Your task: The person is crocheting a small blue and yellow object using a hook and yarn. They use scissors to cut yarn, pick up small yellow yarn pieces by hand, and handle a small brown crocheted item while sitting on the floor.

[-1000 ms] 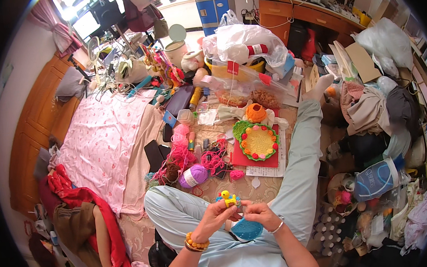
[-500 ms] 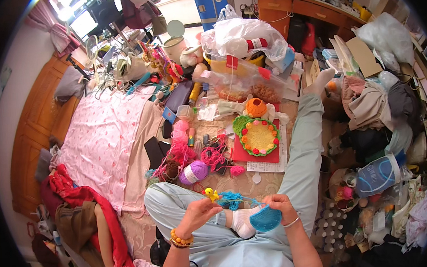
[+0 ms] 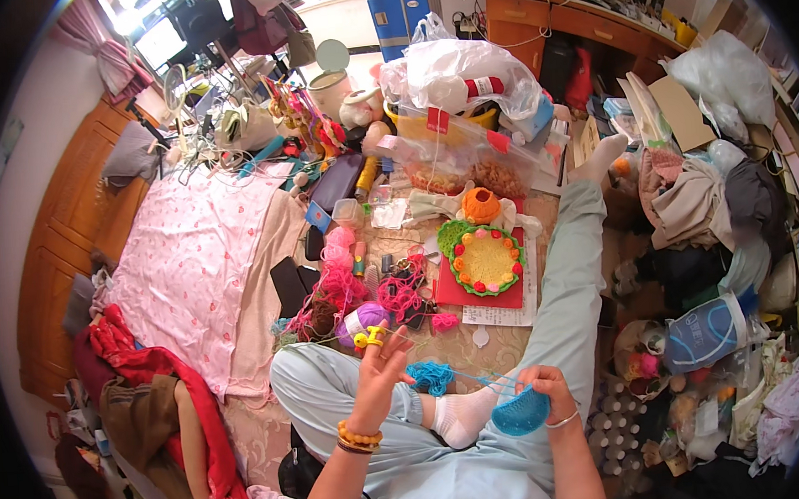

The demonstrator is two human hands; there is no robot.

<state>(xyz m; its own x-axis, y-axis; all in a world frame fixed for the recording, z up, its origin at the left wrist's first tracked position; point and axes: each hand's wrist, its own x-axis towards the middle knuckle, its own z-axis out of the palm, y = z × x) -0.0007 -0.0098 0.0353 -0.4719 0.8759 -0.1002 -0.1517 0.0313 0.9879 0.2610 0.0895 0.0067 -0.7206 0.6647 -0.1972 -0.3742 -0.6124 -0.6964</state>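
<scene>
My right hand (image 3: 551, 389) pinches the top edge of a blue, rounded crochet piece (image 3: 520, 414) above my lap. A hook cannot be made out clearly. My left hand (image 3: 379, 371) is raised to the left with fingers spread, wearing a small yellow duck-shaped ring (image 3: 366, 340) on a finger. Strands of blue yarn stretch leftward from the crochet piece. Between the hands, beside my white sock (image 3: 463, 418), lies a loose tangle of blue yarn (image 3: 430, 376).
Beyond my bent leg lie a purple yarn ball (image 3: 364, 319) and tangled pink yarn (image 3: 400, 295). A yellow crochet round with a green frilled edge (image 3: 486, 259) rests on a red folder (image 3: 452, 292). Bags and clothes crowd the right, with a blue-and-white tub (image 3: 704, 330).
My left hand has lifted away and opened its fingers, the duck ring moving left and up. My right hand and the blue crochet piece have shifted slightly right.
</scene>
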